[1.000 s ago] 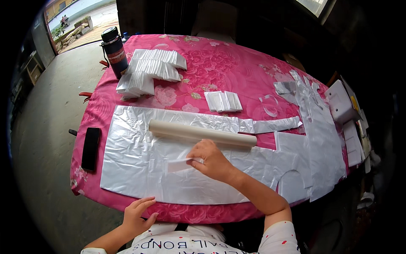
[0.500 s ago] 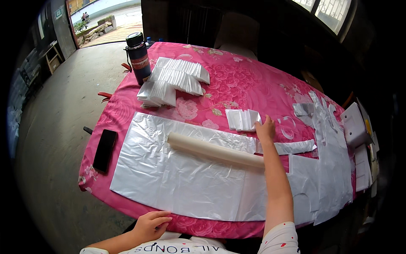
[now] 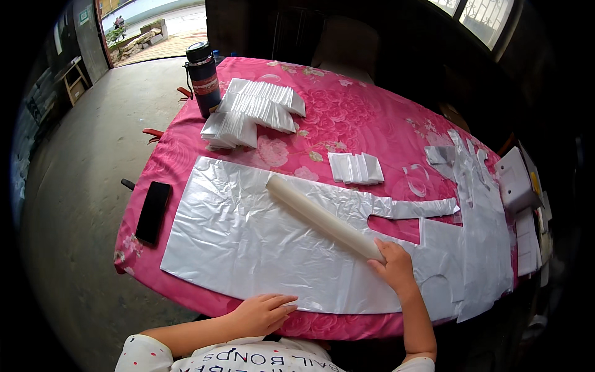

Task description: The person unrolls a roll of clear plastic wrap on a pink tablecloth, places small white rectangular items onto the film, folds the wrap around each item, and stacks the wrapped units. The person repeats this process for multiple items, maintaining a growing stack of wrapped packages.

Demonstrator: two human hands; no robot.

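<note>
My right hand (image 3: 392, 265) is closed on the near right end of a long cream-coloured tube (image 3: 322, 216). The tube lies slantwise over a flat, shiny white plastic sheet (image 3: 217, 229). On the right the sheet has a curved cut-out and a narrow strap-like strip. Near the table's front edge, my left hand (image 3: 261, 315) lies with fingers stretched out by the sheet's lower edge, holding nothing. Beyond the tube sits a small row of folded white plastic packets (image 3: 356, 168), with no hand on it.
Larger rows of folded packets (image 3: 254, 108) stand at the far left beside a dark bottle (image 3: 203, 80). A black phone (image 3: 154, 212) lies on the left of the pink flowered tablecloth (image 3: 347, 118). More white plastic sheets (image 3: 486, 242) and a white box (image 3: 517, 177) are at the right.
My right hand has left the small packet row and come back toward me onto the tube's end. The tube has turned more slantwise. My left hand has moved right.
</note>
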